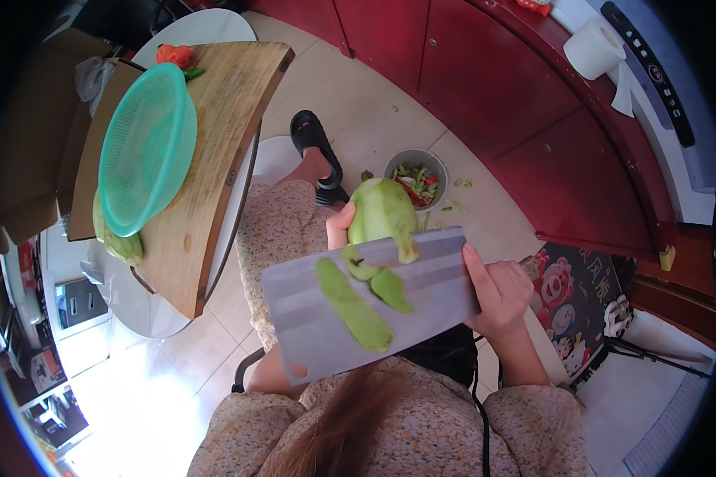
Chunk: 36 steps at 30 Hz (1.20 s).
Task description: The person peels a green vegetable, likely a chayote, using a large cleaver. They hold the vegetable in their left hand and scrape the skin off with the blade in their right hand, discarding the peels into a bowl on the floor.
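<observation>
My left hand (339,226) grips a partly peeled green eggplant (377,208), thumb on its left side; the other fingers are hidden. A broad cleaver (429,298) lies flat across the view in front of it, its handle in my right hand (501,295). On the blade rest a long strip of green peel (352,310) and a curled piece of peel (391,289). Another peel strip hangs from the eggplant over the blade's upper edge. Just beyond the eggplant, a metal bowl (444,173) on the floor holds green scraps and red bits.
At left, a wooden cutting board (232,89) on a round table carries a turquoise colander (188,137), a red vegetable (175,55) and a green pepper (194,73). A pale green vegetable (119,244) lies by the colander. Red cabinets (483,77) curve along the right. Scraps dot the floor tiles.
</observation>
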Motion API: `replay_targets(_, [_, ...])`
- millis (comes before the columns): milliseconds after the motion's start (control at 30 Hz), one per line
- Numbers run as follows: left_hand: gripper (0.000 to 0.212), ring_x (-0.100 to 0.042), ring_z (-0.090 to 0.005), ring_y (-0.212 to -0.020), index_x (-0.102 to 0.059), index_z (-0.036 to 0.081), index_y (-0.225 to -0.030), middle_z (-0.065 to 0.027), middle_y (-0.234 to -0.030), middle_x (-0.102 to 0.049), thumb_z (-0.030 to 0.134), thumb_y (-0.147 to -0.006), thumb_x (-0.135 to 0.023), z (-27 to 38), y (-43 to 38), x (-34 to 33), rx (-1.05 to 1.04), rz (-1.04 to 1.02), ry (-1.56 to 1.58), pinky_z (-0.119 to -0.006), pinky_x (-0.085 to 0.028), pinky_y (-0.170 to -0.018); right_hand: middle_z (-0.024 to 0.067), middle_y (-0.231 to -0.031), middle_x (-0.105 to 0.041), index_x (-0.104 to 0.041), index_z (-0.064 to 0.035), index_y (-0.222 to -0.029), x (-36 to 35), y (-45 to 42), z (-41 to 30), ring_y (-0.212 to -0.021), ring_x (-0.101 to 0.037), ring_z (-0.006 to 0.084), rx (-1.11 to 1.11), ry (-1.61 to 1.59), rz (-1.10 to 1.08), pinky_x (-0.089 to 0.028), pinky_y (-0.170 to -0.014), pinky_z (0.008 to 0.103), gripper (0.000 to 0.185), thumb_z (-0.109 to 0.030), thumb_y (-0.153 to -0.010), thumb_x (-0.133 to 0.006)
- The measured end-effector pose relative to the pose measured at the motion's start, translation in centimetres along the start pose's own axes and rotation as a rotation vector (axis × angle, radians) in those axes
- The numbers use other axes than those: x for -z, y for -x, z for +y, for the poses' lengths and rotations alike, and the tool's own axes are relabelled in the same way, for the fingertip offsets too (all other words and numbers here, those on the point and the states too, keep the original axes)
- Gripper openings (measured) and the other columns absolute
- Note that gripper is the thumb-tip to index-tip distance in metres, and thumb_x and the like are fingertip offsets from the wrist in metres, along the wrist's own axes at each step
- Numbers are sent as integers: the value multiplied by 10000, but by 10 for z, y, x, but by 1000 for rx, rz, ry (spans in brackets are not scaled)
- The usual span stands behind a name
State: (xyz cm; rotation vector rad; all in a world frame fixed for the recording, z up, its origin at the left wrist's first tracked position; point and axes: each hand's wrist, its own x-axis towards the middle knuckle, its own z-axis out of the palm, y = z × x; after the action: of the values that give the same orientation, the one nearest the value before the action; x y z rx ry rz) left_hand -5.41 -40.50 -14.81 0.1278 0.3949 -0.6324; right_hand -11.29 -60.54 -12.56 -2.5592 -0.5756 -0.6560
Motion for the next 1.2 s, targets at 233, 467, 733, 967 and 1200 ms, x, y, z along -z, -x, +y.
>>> replay_targets(233, [568,-587,-284,-952,-490,20,-1183,-165,-1062,-585,481,-851,-518,13,16,-16,147,50,-153,-406,-489,-820,30,-554,-420,-587,41,-1103,0,4,9,-462,-454,184,-41,17,11,-362,-461,310,587,-158,-557,-668])
replay_targets(467, [568,-572,-279,-986,-470,15,-1200,-159,-1094,-569,466,-857,-512,11,20,-18,211,50,-83,-405,-467,-859,29,-547,-418,-598,25,-1099,3,0,5,-449,-446,188,-53,6,41,-363,-459,308,586,-146,-544,-679])
replay_targets(733, [570,-554,-265,-1019,-444,26,-1219,-146,-1119,-549,454,-848,-505,-1,23,-3,46,43,-156,-400,-455,-878,48,-556,-454,-599,16,-1096,-1,4,16,-466,-482,208,-96,6,32,-387,-473,317,599,-95,-513,-681])
replay_targets(967, [579,-531,-243,-1052,-410,61,-1241,-120,-1153,-518,457,-827,-491,-11,20,-20,-212,133,-531,-394,-441,-896,87,-591,-507,-615,-19,-1086,-15,29,43,-497,-526,243,-304,-43,-25,-403,-467,327,604,-36,-482,-616])
replay_targets(1200, [507,-517,-230,-1061,-420,74,-1253,-97,-1181,-514,417,-878,-440,-4,20,23,-268,-25,-487,-390,-440,-908,67,-563,-439,-609,12,-1077,6,1,6,-455,-465,231,-171,-43,-23,-375,-451,332,567,-117,-525,-635])
